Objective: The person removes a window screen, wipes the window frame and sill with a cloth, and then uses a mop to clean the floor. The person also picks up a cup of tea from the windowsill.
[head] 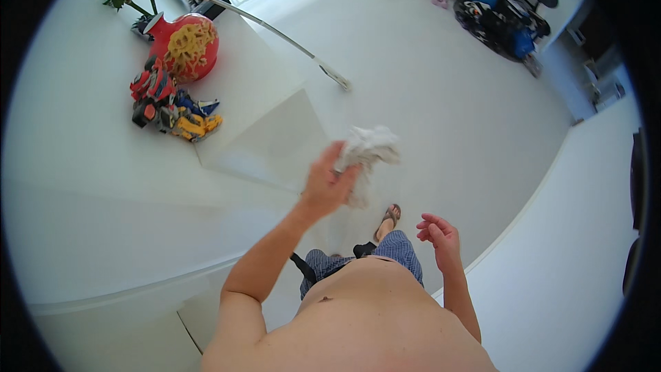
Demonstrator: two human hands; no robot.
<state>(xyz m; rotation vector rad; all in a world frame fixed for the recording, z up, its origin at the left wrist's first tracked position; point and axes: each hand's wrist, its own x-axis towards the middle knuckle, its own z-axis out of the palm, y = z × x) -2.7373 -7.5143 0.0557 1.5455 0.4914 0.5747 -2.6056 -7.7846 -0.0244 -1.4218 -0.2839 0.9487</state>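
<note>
My left hand [330,180] grips a crumpled whitish cloth [371,145], held out in front of my body above the pale floor. The cloth is slightly blurred, and part of it hangs below my fingers. Off to the right, my right hand [439,236] is held in the air with its fingers loosely bent and apart, with nothing in it. My sandalled foot [388,221] shows on the floor between the two hands.
On a white surface at the left stand a red vase [191,46] with raised golden flowers and several toy robots [173,106]. A long pole [268,27] slants from there towards the floor. A parked two-wheeler [501,26] is at upper right; a white wall [573,227] rises at right.
</note>
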